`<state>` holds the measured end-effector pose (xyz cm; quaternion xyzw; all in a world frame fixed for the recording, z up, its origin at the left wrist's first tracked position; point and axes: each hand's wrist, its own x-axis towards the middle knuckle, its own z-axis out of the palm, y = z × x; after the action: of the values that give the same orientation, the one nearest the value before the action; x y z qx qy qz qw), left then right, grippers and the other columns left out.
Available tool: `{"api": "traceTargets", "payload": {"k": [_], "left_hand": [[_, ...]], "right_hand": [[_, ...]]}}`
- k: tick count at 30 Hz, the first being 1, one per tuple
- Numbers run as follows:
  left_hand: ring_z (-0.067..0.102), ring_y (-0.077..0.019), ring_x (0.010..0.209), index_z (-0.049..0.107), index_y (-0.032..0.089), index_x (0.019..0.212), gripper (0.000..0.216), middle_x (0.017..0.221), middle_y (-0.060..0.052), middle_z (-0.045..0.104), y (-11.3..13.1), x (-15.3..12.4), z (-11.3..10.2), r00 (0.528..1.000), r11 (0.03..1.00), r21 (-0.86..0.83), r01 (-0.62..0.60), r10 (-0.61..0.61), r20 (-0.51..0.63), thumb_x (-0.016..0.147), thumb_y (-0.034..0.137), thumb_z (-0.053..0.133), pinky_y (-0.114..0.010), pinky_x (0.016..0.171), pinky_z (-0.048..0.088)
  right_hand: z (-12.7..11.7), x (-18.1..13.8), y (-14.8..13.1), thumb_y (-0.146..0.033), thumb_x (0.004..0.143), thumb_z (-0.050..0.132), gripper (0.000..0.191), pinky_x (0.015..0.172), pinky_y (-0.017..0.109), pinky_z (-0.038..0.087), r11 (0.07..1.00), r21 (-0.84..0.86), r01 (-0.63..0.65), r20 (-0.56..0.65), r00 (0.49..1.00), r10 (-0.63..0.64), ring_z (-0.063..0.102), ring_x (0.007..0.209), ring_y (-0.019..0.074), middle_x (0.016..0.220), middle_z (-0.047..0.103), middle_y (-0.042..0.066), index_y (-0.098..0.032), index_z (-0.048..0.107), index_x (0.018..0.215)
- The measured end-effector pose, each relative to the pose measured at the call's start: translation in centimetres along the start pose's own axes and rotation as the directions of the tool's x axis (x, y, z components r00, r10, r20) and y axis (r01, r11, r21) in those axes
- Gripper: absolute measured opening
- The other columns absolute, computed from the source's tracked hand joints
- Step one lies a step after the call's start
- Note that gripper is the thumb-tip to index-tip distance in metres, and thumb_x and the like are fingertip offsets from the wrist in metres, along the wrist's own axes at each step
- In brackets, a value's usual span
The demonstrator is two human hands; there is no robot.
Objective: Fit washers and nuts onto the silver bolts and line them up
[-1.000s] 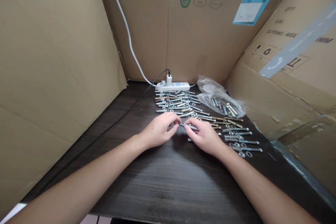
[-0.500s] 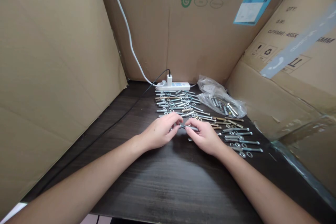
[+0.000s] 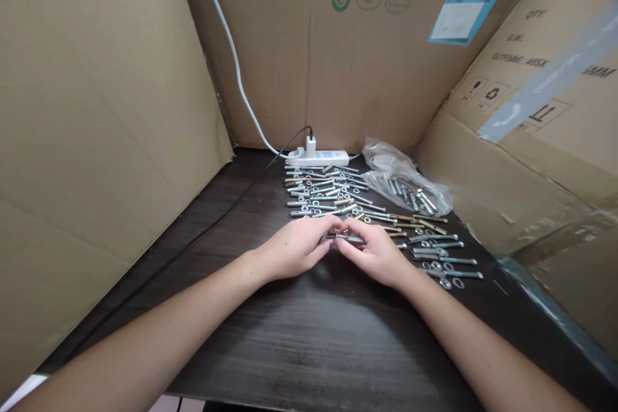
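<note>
My left hand (image 3: 295,246) and my right hand (image 3: 379,252) meet above the table, fingertips touching or nearly so. Between them lies a silvery metal bolt (image 3: 352,239), held roughly level. My right thumb and fingers pinch its shank, while the left ones close around its other end, which they mostly hide. Just behind the hands, rows of loose bolts (image 3: 324,208), sleeves, nuts and washers cover the table. More bolts (image 3: 454,262) lie to the right of my right hand, with a flat washer (image 3: 458,283) at their near end.
A clear plastic bag (image 3: 403,174) with metal bolts inside rests at the back right. Behind the rows is a white power strip (image 3: 328,158) with a plugged-in adapter. A black cable (image 3: 212,222) crosses the dark table (image 3: 309,341) on the left. Cardboard walls (image 3: 261,51) enclose three sides.
My hands have come closer together, and the fingertips now cover the bolt's left end, which showed between them before. The loose hardware has not moved.
</note>
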<state>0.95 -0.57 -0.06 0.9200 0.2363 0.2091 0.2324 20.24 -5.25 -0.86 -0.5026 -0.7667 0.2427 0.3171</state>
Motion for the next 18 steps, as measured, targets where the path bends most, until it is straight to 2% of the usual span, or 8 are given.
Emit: {"api": "traceTargets", "payload": {"k": [6, 9, 12, 18], "left_hand": [[0.06, -0.016, 0.085, 0.044, 0.021, 0.113, 0.025, 0.101, -0.003, 0.063, -0.1, 0.0, -0.3, 1.0, 0.998, 0.064, -0.003, 0.002, 0.021, 0.089, 0.019, 0.049, -0.028, 0.073, 0.044], [0.057, -0.0196, 0.09, 0.048, 0.019, 0.11, 0.024, 0.101, -0.005, 0.061, -0.8, 0.0, -0.3, 0.999, 0.976, 0.216, 0.04, -0.044, 0.01, 0.088, 0.027, 0.052, -0.032, 0.078, 0.044], [0.055, -0.0217, 0.091, 0.054, 0.018, 0.097, 0.013, 0.099, -0.006, 0.06, -1.8, 0.0, -0.2, 0.992, 0.927, 0.365, 0.085, -0.112, 0.053, 0.088, 0.028, 0.052, -0.035, 0.077, 0.042], [0.054, -0.0185, 0.088, 0.054, 0.018, 0.09, 0.009, 0.095, -0.004, 0.058, -2.4, 0.0, 0.3, 0.99, 0.932, 0.353, 0.082, -0.118, 0.082, 0.091, 0.021, 0.045, -0.032, 0.077, 0.042]], "right_hand": [[0.3, -0.1, 0.0, -0.031, 0.084, 0.056, 0.014, 0.065, 0.024, 0.045, 1.0, -0.027, 0.01, -0.043, 0.999, -0.011, 0.06, 0.067, 0.0137, 0.079, 0.067, 0.0, -0.019, 0.061, 0.088], [0.4, -0.1, 0.2, -0.033, 0.082, 0.058, 0.014, 0.061, 0.024, 0.045, 0.998, -0.055, -0.039, -0.099, 0.994, 0.033, 0.058, 0.062, 0.0128, 0.076, 0.066, -0.001, -0.019, 0.06, 0.085], [0.4, -0.1, 0.5, -0.036, 0.083, 0.057, 0.016, 0.061, 0.024, 0.046, 0.995, -0.054, -0.082, -0.131, 0.989, 0.074, 0.058, 0.063, 0.0136, 0.076, 0.065, 0.0, -0.02, 0.059, 0.085], [0.4, 0.0, 0.5, -0.035, 0.084, 0.056, 0.015, 0.06, 0.024, 0.045, 0.995, -0.074, -0.069, -0.109, 0.992, 0.061, 0.056, 0.06, 0.0127, 0.073, 0.064, -0.001, -0.02, 0.059, 0.082]]}}
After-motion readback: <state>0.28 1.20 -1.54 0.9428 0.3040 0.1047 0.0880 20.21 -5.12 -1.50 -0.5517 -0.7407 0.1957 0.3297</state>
